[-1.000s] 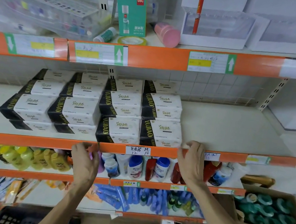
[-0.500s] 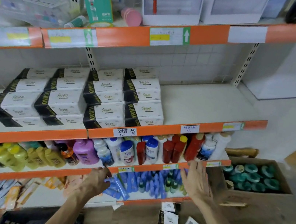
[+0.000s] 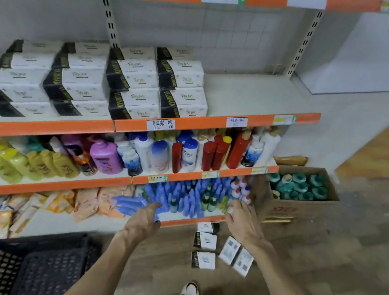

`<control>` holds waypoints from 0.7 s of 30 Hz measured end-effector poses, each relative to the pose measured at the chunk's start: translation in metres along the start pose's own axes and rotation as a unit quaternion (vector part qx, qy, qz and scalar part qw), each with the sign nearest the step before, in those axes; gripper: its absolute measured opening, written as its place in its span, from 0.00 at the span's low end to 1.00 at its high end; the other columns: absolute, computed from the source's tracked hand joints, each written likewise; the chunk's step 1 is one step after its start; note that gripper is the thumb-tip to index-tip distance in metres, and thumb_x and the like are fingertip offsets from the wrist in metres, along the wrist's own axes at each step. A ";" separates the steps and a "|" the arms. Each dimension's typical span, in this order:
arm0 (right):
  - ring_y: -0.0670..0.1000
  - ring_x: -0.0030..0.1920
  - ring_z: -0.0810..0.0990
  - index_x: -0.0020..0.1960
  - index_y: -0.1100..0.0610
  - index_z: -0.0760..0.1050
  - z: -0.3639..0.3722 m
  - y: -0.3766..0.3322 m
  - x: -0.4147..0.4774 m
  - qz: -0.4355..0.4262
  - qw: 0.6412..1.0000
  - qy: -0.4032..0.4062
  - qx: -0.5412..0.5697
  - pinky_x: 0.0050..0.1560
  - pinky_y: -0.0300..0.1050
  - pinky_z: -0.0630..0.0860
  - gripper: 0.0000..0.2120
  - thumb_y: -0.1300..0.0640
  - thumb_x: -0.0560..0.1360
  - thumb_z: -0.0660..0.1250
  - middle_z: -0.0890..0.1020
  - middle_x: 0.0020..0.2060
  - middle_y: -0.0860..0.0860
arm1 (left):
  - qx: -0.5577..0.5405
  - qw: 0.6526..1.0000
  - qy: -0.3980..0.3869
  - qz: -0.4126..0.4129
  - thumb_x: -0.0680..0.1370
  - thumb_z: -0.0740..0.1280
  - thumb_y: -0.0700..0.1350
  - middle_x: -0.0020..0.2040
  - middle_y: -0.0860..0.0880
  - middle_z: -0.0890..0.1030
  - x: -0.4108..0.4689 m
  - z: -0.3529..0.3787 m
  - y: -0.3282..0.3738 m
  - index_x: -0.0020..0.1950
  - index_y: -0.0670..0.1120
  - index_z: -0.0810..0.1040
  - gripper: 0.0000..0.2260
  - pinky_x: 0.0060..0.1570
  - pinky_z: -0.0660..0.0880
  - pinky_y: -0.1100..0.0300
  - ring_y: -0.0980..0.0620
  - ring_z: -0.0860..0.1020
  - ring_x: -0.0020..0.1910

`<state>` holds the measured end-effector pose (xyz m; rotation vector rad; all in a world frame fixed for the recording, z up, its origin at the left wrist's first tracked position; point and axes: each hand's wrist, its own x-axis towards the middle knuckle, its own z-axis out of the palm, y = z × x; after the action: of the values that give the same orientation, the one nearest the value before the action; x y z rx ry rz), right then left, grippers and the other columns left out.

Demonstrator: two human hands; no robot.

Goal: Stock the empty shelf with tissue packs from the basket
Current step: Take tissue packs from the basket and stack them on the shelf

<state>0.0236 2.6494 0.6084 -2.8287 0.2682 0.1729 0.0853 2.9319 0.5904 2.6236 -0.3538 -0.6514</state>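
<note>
Packs (image 3: 206,241) of tissue lie loose on the floor at lower centre of the frame, just below both hands. The right hand (image 3: 243,221) is nearer; it and the left hand (image 3: 143,221) are spread and carry nothing.

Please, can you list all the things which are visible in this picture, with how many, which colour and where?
tissue packs on shelf: many, white and black, stacked on the left and middle of the shelf
tissue packs on floor: about five, white and black, below the lowest shelf
basket: one, black, on the floor at lower left
bottles: many, mixed colours, second shelf
blue bottles: many, third shelf
cardboard box: one, brown, on the floor at right, holding green-capped items
left hand: empty, reaching down
right hand: empty, reaching down
</note>
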 end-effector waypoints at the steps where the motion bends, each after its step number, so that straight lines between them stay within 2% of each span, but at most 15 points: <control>1: 0.55 0.62 0.73 0.62 0.56 0.70 0.000 -0.001 -0.005 -0.005 1.000 -0.002 -0.001 0.60 0.48 0.69 0.13 0.53 0.80 0.59 0.76 0.59 0.54 | 0.003 1.000 0.000 0.006 0.77 0.66 0.44 0.69 0.41 0.72 -0.003 0.005 0.006 0.72 0.40 0.64 0.26 0.65 0.66 0.56 0.44 0.71 0.68; 5: 0.55 0.64 0.71 0.66 0.56 0.68 -0.019 0.000 -0.008 0.012 1.000 0.009 0.024 0.63 0.49 0.68 0.16 0.52 0.80 0.59 0.75 0.62 0.54 | 0.010 0.998 0.038 0.046 0.76 0.66 0.44 0.75 0.43 0.63 0.003 0.002 0.047 0.77 0.43 0.57 0.32 0.71 0.63 0.51 0.44 0.62 0.74; 9: 0.56 0.65 0.70 0.68 0.55 0.66 -0.047 0.008 0.001 0.022 0.998 0.041 0.034 0.63 0.50 0.68 0.18 0.52 0.80 0.59 0.73 0.64 0.54 | 0.032 0.993 0.066 0.088 0.77 0.65 0.43 0.75 0.45 0.63 0.025 -0.005 0.099 0.77 0.46 0.55 0.31 0.69 0.66 0.48 0.44 0.64 0.72; 14: 0.55 0.65 0.69 0.68 0.55 0.66 -0.065 0.052 0.006 0.037 0.997 0.052 0.034 0.63 0.50 0.68 0.18 0.52 0.79 0.60 0.73 0.64 0.54 | 0.061 0.991 0.042 0.110 0.76 0.66 0.42 0.75 0.45 0.62 0.048 0.001 0.159 0.78 0.46 0.55 0.33 0.69 0.66 0.49 0.44 0.63 0.73; 17: 0.56 0.66 0.69 0.70 0.56 0.65 -0.071 0.087 0.010 0.047 0.997 0.043 0.040 0.66 0.51 0.68 0.20 0.51 0.80 0.59 0.73 0.65 0.54 | 0.073 0.988 0.045 0.127 0.77 0.65 0.42 0.75 0.44 0.62 0.060 0.008 0.192 0.77 0.45 0.54 0.31 0.71 0.64 0.51 0.44 0.62 0.74; 21: 0.57 0.63 0.71 0.67 0.56 0.66 -0.081 0.120 0.031 0.047 0.997 0.053 0.032 0.64 0.53 0.70 0.18 0.52 0.79 0.60 0.74 0.62 0.55 | 0.085 0.985 0.070 0.137 0.78 0.64 0.42 0.75 0.45 0.62 0.072 0.009 0.226 0.77 0.44 0.56 0.30 0.72 0.61 0.53 0.45 0.61 0.73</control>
<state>0.0374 2.5072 0.6471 -2.7679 0.4240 0.0322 0.1098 2.7049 0.6564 2.6892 -0.7394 -0.3584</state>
